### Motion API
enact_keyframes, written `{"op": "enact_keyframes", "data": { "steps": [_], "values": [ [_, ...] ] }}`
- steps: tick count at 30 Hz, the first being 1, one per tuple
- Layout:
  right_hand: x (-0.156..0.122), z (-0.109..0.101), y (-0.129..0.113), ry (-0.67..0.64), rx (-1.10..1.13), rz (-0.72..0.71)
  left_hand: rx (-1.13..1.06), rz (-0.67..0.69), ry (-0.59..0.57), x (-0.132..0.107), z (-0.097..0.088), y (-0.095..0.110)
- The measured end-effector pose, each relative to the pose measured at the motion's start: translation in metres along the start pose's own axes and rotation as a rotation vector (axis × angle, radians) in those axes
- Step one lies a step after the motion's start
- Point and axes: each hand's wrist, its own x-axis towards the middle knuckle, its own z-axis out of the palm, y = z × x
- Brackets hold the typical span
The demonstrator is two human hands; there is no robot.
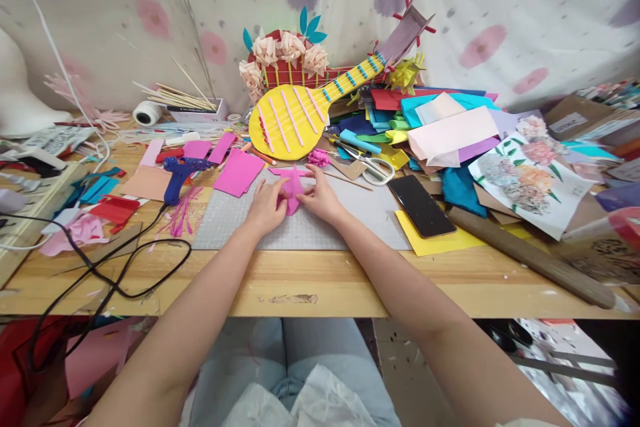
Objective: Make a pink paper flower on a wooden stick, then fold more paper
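Both my hands meet over a grey cutting mat [220,227] on the wooden table. A small piece of folded magenta paper [293,195] is held between them. My left hand [269,205] pinches its left side, and my right hand [323,197] grips its right side with thumb and fingers. Just left of them lies a stack of magenta paper rectangles [238,172]. Behind my right hand sits a crumpled magenta paper flower [319,157]. White-handled scissors [377,171] rest at the mat's back right.
A blue glue gun [181,177] with a black cord lies left of the mat. A yellow paper lute [287,121] leans at the back. On the right are a black phone [421,205], a wooden stick [530,257] and piled coloured paper [453,137].
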Motion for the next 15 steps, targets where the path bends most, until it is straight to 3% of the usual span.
{"op": "enact_keyframes", "data": {
  "steps": [3,6,8,11,15],
  "values": [
    [0.003,-0.013,-0.011,-0.006,0.029,0.070,-0.090,-0.099,0.193,0.001,-0.002,-0.002],
    [0.008,-0.037,-0.017,-0.224,0.239,-0.021,-0.126,-0.220,0.395,0.001,-0.007,-0.008],
    [0.010,-0.051,-0.016,-0.274,0.140,-0.007,-0.124,-0.262,0.474,0.000,-0.009,-0.011],
    [0.012,-0.060,-0.007,-0.130,-0.144,0.038,-0.086,-0.236,0.479,-0.001,-0.011,-0.011],
    [0.012,-0.053,-0.004,-0.140,-0.132,-0.059,-0.008,-0.088,0.367,-0.002,-0.011,-0.001]
  ]
}}
